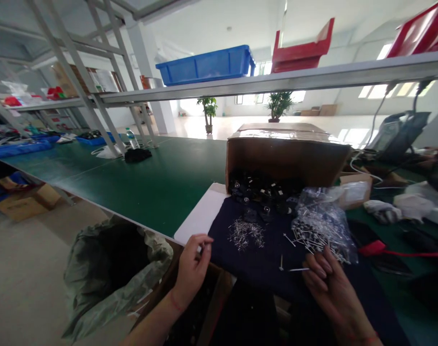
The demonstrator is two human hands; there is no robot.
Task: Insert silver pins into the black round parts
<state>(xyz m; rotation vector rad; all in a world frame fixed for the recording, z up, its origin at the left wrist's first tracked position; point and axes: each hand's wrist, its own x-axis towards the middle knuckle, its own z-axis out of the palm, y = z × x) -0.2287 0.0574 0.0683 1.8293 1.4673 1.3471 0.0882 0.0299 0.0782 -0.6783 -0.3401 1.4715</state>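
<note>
My right hand pinches a thin metal pin, its shaft pointing left over a dark blue cloth. Another loose pin lies just beside it. Behind that hand, a clear plastic bag spills many longer headed pins onto the cloth. My left hand is closed at the cloth's left edge, thumb against curled fingers; whatever it may hold is too small to make out. Between the hands, farther back, lies a pile of small metal pins.
A cardboard box on its side holds black round parts. White board lies on the green table. A sack stands lower left. Overhead, a shelf carries a blue crate and red bins.
</note>
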